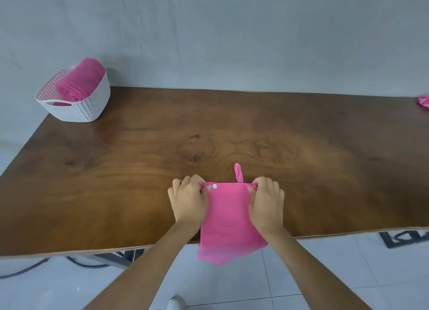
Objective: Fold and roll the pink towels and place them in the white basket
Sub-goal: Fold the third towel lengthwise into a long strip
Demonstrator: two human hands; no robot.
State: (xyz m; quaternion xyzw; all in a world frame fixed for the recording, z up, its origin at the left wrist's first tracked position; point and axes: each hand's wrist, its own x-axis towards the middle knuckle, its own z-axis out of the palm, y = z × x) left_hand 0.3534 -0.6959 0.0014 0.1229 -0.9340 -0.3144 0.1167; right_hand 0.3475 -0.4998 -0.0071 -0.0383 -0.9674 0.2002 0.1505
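One roll [79, 82] sits in the basket [76, 111] at the surface's [151, 147] far left corner. At the near edge, left hand [189, 198] and right hand [265, 200] pinch the folded towel's [228, 216] far corners, so rolling looks next. A spare towel [423, 103] waits far right.

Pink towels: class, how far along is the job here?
Done: one rolled pink towel sits in the white perforated plastic basket. In hand: left hand and right hand pinch far corners of a folded pink towel. Left: rolling and basketing it, plus the crumpled pink cloth at far right.
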